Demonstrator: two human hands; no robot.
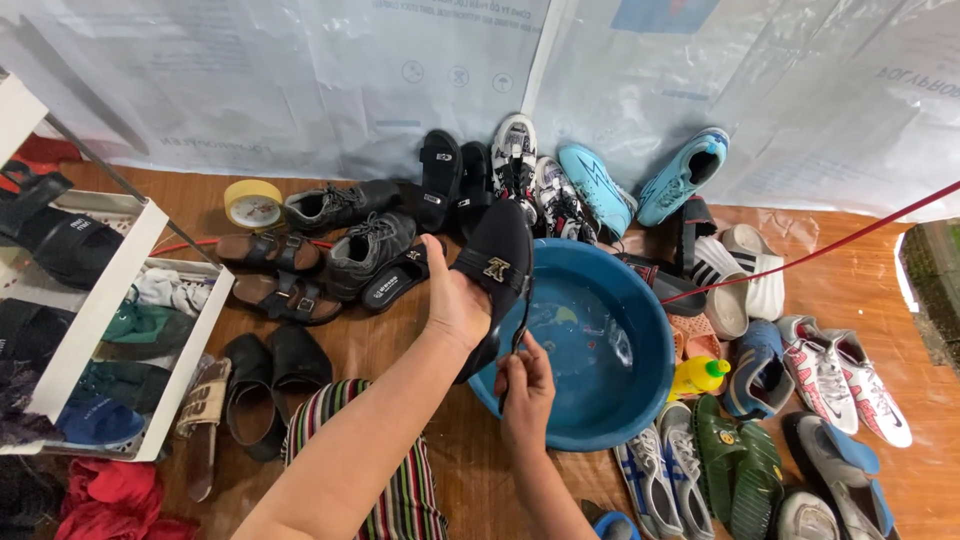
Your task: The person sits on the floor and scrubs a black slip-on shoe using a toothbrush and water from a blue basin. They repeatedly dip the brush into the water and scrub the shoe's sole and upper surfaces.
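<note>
Left hand [455,300] clamped round black shoe [497,270], held tilted over basin [640,400] rim. Right hand [524,385] pinched shut on brush, barely visible, at sole edge. Scrubbing stage, apparently. Next: firm hold, sole kept over water. Yellow bottle [700,377] beside basin.

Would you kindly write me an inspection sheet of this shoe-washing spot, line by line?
Surface: brown wooden floor, looks damp near the basin.
Job's things: black shoe held over the blue basin of water; thin dark tool, perhaps a brush, too small to tell.
Clutter: many shoes around, among them blue sneakers, green clogs, brown sandals; yellow bottle; tape roll; striped cloth.
Grippers: left hand grips the shoe; right hand pinches the tool at its sole.
Cables: red cord runs across the floor.
Surroundings: white plastic sheeting behind; white shelf on the left.
</note>
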